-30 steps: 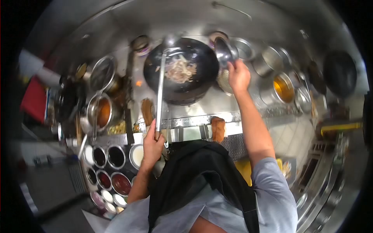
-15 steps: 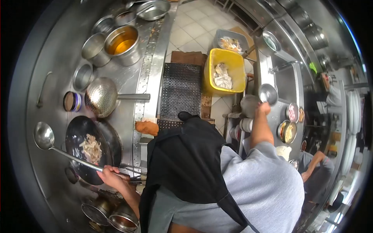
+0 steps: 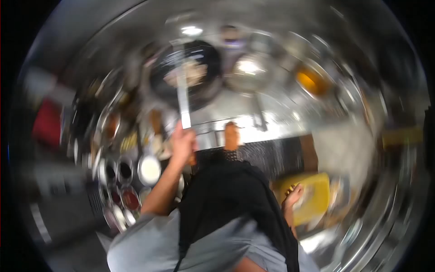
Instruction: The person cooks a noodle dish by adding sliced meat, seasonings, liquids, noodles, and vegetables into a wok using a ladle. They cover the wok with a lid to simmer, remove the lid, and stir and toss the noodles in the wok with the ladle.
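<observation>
My left hand [image 3: 183, 143] is closed around the handle of a long metal ladle [image 3: 182, 97]. The handle crosses over a dark wok [image 3: 212, 54], and the ladle's far end is smeared by motion. Pale pieces of food [image 3: 195, 72] lie in the wok. On the other side, my right hand [image 3: 294, 195] hangs in front of the yellow bin [image 3: 321, 197], fingers slightly curled and apart, with nothing visible in it. An orange-brown cloth [image 3: 231, 136] sits at the stove's front edge, right of my left hand.
Right of the wok is a perforated strainer [image 3: 249, 77], its handle toward me. A pot with orange liquid [image 3: 312, 81] stands further right. Several seasoning containers [image 3: 149, 170] are at the left. A black floor mat [image 3: 281, 156] runs along the stove.
My view has swung round toward the stove. My right hand has left the opposite counter and no longer holds the metal bowl. My left hand still holds the ladle.
</observation>
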A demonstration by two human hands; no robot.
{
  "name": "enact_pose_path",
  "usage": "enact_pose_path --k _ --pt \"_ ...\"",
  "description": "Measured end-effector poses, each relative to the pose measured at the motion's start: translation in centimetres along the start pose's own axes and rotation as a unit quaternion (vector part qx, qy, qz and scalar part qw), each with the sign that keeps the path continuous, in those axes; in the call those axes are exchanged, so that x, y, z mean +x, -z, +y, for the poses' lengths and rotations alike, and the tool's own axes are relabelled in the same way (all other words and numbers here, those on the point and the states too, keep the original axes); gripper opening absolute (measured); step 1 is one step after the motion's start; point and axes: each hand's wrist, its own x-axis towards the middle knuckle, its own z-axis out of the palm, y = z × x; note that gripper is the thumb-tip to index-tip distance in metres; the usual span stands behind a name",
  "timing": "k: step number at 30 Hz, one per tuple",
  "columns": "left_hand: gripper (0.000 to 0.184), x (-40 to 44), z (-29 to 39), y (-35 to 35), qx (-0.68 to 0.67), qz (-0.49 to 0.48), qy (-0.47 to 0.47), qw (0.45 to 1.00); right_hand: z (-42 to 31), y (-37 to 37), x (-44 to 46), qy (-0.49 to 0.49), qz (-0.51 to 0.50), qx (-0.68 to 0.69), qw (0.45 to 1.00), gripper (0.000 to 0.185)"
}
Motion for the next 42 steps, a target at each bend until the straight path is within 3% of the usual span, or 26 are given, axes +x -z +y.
enact_pose_path --k 3,4,10,13,15,16,17,20,24,28,31,37,42 --pt "0.055 -5.7 1.7 0.9 -0.058 0.055 0.001 0.997 -3.9 -9.0 3.2 0.119 -0.239 -0.135 0.954 0.039" --pt "0.055 -7.4 1.2 2.0 -0.072 0.089 0.004 0.993 -5.0 -11.2 3.4 0.115 -0.277 -0.156 0.941 0.039" --pt "0.067 -20.4 -2.1 7.8 -0.119 0.320 -0.039 0.939 -2.7 -15.1 6.6 0.084 -0.411 -0.263 0.869 0.035" --pt "0.069 -22.1 -3.3 11.2 -0.129 0.496 0.005 0.859 -0.2 -14.3 7.8 0.051 -0.454 -0.393 0.798 0.033" --pt "0.063 -23.4 -4.0 14.3 -0.134 0.561 0.023 0.816 7.1 -13.1 14.7 0.230 -0.466 -0.477 0.709 0.031" --pt "0.050 -24.1 -5.6 16.4 -0.110 0.581 0.034 0.806 10.4 -12.6 17.8 0.320 -0.451 -0.509 0.659 0.030" --pt "0.034 -24.8 -7.2 18.0 -0.127 0.607 0.028 0.784 11.0 -12.5 18.5 0.343 -0.446 -0.529 0.636 0.030" --pt "0.020 -27.1 -9.7 21.7 -0.162 0.628 0.046 0.760 10.6 -13.9 18.9 0.347 -0.432 -0.558 0.618 0.030" --pt "0.020 -28.5 -11.4 23.8 -0.170 0.620 0.057 0.764 8.6 -16.2 18.7 0.304 -0.440 -0.560 0.633 0.031" --pt "0.020 -28.7 -12.1 24.8 -0.178 0.613 0.080 0.765 6.0 -18.8 15.6 0.069 -0.523 -0.409 0.745 0.035" --pt "0.020 -28.5 -11.8 25.1 -0.210 0.608 0.089 0.760 6.1 -19.8 14.1 0.082 -0.554 -0.412 0.719 0.038" --pt "0.013 -28.8 -12.3 25.8 -0.355 0.574 0.033 0.738 8.4 -19.1 13.9 0.235 -0.514 -0.510 0.648 0.043" --pt "0.011 -29.7 -11.1 25.8 -0.494 0.536 -0.046 0.684 7.1 -18.3 13.2 0.227 -0.532 -0.521 0.628 0.041"
